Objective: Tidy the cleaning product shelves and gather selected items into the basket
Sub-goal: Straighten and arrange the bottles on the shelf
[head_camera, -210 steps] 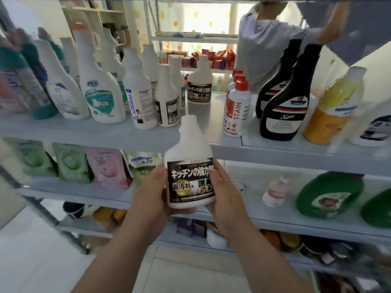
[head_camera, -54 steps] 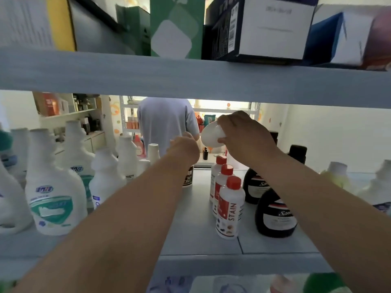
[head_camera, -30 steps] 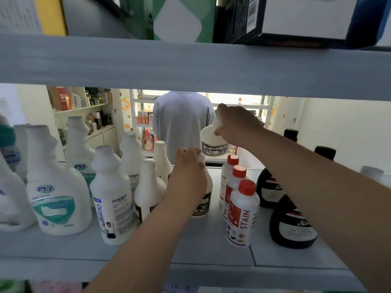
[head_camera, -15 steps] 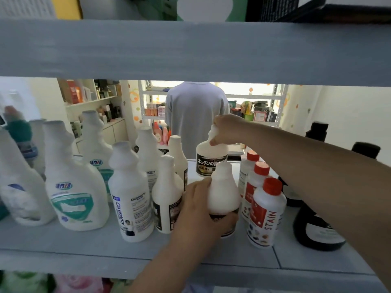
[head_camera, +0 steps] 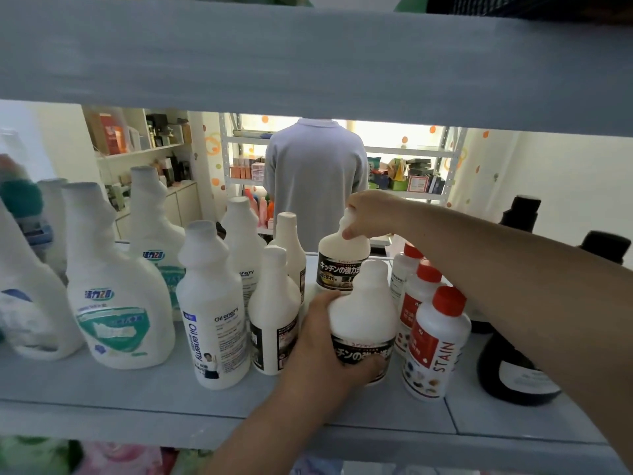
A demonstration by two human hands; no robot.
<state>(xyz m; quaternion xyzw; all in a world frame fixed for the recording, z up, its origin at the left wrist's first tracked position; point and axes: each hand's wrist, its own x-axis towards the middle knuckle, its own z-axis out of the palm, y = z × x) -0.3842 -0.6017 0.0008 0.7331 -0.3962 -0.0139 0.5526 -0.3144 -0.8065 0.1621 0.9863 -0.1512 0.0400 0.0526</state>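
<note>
Two white kitchen-cleaner bottles with black Japanese labels stand on the grey shelf (head_camera: 144, 389). My left hand (head_camera: 322, 351) grips the front bottle (head_camera: 363, 310) round its body near the shelf's front. My right hand (head_camera: 368, 212) pinches the neck of the rear bottle (head_camera: 339, 265), which stands behind it towards the back of the shelf.
White spray bottles, among them an "Oil enemy" bottle (head_camera: 214, 320), crowd the left. Red-capped "STAIN" bottles (head_camera: 435, 344) stand just right, then dark bottles (head_camera: 513, 368). A shelf board (head_camera: 308, 53) hangs close overhead. A person in a grey shirt (head_camera: 315, 176) stands behind the rack.
My right hand has lowered the rear bottle from mid-air onto the back of the shelf. My left hand has drawn the front bottle forward and holds it.
</note>
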